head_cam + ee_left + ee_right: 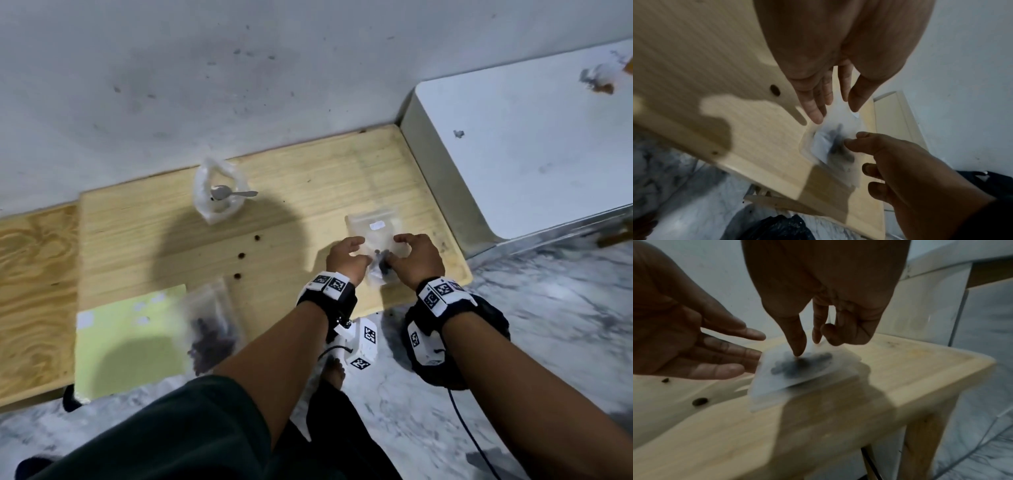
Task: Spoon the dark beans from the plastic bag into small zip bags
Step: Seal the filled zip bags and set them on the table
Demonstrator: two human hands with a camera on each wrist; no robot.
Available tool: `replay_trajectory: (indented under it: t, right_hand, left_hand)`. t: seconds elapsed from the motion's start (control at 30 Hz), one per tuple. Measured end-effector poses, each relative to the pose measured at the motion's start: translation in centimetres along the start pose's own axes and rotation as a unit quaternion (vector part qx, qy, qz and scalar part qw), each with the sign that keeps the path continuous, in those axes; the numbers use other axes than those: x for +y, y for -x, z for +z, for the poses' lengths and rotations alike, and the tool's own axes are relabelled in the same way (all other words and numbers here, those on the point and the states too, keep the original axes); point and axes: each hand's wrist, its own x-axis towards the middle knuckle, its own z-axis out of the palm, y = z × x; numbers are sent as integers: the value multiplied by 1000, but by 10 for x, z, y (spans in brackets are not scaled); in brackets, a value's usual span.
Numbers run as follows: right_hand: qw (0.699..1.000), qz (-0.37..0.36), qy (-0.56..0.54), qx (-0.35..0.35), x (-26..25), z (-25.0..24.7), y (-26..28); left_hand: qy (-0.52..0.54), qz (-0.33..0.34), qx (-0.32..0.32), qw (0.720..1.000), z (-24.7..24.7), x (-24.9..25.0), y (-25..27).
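Observation:
A small zip bag (376,265) with a few dark beans sits between my hands near the table's right front edge. My right hand (409,255) pinches this small zip bag (797,369) between thumb and forefinger, holding it tilted just above the wood. My left hand (346,255) is open, and its straight fingers (748,361) touch the bag's left edge. The picture of the bag is blurred. The plastic bag (219,205) stands at the back of the table with a metal spoon (229,194) lying across its mouth.
A filled zip bag (214,329) lies at the front left beside a pale green sheet (126,339). Empty zip bags (371,221) lie just beyond my hands. Loose beans (242,255) dot the wooden table (144,240). A white block (513,144) stands against the table's right side.

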Motion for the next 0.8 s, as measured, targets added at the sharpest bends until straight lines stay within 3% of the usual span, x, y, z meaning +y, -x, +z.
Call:
replay_trajectory:
  t: [0.13, 0.37, 0.53, 0.7, 0.8]
  right_hand:
    - [999, -5, 16, -30, 8, 4, 2]
    - [985, -121, -92, 82, -29, 30, 48]
    - [972, -179, -150, -39, -78, 85, 101]
    - [959, -210, -78, -175, -131, 137, 153]
    - [959, -190, -11, -210, -149, 162, 174]
  left_hand:
    - [-2, -7, 3, 1000, 1, -6, 3]
    - [25, 26, 14, 999, -50, 2, 26]
    - [82, 64, 46, 994, -133, -11, 61]
    - [52, 79, 142, 985, -234, -45, 88]
    - [9, 69, 228, 971, -289, -80, 103]
